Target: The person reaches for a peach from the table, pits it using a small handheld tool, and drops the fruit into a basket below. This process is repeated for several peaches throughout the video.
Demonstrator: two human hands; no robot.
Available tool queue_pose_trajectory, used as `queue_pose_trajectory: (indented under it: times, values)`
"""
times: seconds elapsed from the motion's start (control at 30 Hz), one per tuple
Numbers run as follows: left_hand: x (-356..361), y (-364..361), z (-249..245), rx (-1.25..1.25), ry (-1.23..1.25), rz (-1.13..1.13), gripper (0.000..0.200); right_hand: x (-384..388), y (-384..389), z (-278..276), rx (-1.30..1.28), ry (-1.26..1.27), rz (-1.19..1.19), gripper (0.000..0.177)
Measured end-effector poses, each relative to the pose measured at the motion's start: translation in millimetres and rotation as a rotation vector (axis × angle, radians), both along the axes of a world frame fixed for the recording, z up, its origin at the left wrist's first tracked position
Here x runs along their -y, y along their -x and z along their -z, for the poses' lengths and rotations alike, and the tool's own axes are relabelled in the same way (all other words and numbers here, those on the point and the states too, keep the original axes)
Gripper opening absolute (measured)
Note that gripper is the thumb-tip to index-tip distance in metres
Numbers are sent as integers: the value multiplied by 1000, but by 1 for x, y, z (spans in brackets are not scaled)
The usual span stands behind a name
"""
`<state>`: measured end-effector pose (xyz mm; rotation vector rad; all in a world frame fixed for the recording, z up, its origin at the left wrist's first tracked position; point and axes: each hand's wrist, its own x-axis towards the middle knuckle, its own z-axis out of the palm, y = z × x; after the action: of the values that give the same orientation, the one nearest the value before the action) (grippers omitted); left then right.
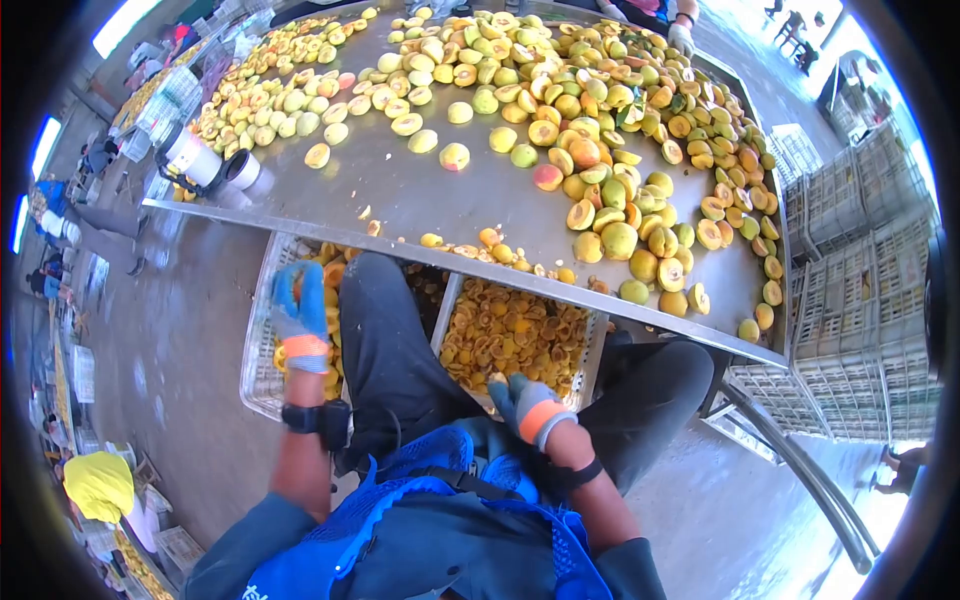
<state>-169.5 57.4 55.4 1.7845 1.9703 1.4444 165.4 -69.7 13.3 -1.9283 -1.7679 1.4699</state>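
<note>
left hand: lowered over left crate, grip unclear | right hand: curled at right crate rim, grip unclear

A single head-worn fisheye camera looks steeply forward and down, close above the left hand and right hand; the table stretches beyond them.

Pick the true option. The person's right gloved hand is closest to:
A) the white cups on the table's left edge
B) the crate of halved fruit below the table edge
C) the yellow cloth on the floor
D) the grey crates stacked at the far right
B: the right hand sits at the near rim of the crate of halved fruit, just above the person's lap.
</note>
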Motion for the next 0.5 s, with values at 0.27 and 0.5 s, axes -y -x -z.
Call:
queue_pose_trajectory:
  times: [0.27, 0.5]
  values:
    - [-44, -138, -30, -186, 81, 578, 31, 7, -6, 23, -151, -137, 139, 49]
    - [-124, -309, 46, -259, 263, 798, 59, 19, -28, 23, -230, -214, 319, 44]
